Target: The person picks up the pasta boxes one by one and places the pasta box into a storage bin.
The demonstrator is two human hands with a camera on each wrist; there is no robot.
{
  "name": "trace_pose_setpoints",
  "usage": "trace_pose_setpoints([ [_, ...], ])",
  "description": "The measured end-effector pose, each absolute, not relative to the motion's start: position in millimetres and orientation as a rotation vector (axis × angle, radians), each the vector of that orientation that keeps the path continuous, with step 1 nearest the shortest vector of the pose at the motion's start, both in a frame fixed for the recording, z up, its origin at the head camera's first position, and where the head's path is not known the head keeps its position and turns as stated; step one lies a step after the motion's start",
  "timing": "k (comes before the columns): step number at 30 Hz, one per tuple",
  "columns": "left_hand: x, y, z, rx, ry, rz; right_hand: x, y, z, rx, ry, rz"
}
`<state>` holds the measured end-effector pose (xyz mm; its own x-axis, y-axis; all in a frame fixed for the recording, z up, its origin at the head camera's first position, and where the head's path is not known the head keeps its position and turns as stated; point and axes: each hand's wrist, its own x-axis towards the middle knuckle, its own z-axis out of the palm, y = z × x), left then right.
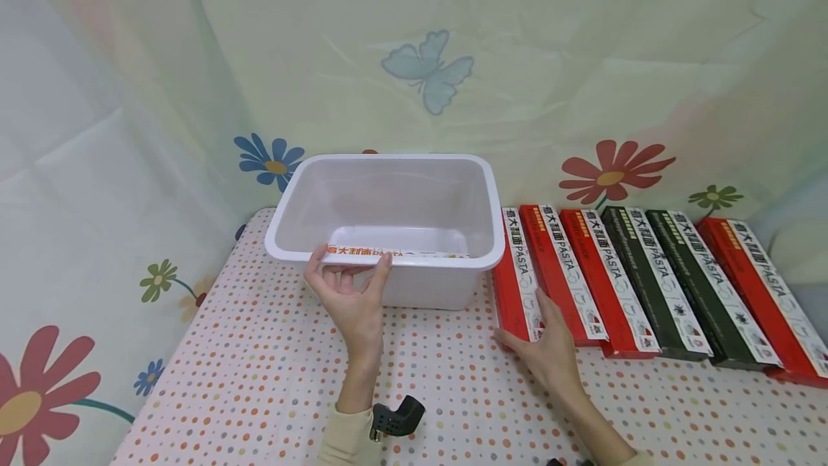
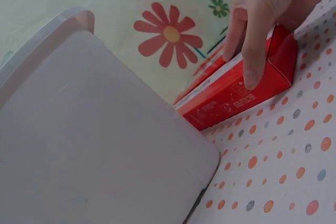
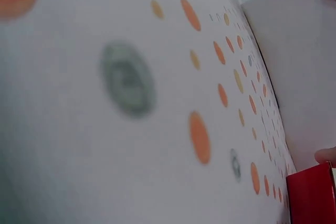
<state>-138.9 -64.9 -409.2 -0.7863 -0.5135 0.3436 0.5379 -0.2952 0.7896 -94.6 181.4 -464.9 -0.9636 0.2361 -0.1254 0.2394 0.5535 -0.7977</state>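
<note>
My left hand [image 1: 349,300] is at the front rim of a white plastic bin [image 1: 414,286], its fingertips hooked on the rim. Just behind that rim, inside the bin, shows the top strip of a pasta box [image 1: 362,251] with orange lettering; the bin's front wall hides the rest. To the right, my right hand [image 1: 550,347] grips the near end of a red pasta box [image 1: 511,308], thumb on one side and fingers on the other. This red box [image 2: 220,98] lies close beside the bin's wall in the left wrist view.
Right of the held box lies a slanted row of pasta boxes: a red one [image 1: 556,272], another red one [image 1: 608,286], two dark green ones [image 1: 653,286] and a red one [image 1: 750,293] at the far right. A dotted cloth [image 1: 259,380] covers the table; a flowered curtain [image 1: 517,56] hangs behind.
</note>
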Motion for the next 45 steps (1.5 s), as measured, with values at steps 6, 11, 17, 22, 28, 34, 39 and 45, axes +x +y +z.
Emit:
trace_pose_setpoints([
  [6, -138.7, -64.9, -409.3, -0.032, -1.305, -2.108, -94.1, 181.4, -467.0, 0.429, 2.764, -1.432],
  [11, -138.1, -64.5, -409.4, -0.031, -1.301, -2.113, -93.7, 180.3, -471.9, 0.432, 2.767, -1.413],
  [17, -138.4, -65.2, -409.3, -0.029, -1.310, -2.104, -93.5, 176.6, -475.1, 0.467, 2.762, -1.458],
  [22, -137.4, -64.4, -409.6, -0.019, -1.301, -2.122, -89.1, 177.8, -474.5, 0.466, 2.791, -1.476],
  [28, -137.6, -64.7, -410.8, -0.037, -1.293, -2.121, -76.8, 177.8, -462.1, 0.473, 2.851, -1.399],
  [34, -138.2, -63.5, -409.9, -0.032, -1.289, -2.115, -51.6, 185.3, -446.0, 0.552, 2.791, -1.339],
  [39, -138.7, -62.9, -409.7, -0.047, -1.283, -2.117, -29.0, 212.6, -431.9, 0.622, 2.756, -1.261],
  [45, -140.0, -64.5, -410.7, -0.053, -1.275, -2.108, -14.7, 247.0, -403.8, 0.629, 2.808, -1.217],
])
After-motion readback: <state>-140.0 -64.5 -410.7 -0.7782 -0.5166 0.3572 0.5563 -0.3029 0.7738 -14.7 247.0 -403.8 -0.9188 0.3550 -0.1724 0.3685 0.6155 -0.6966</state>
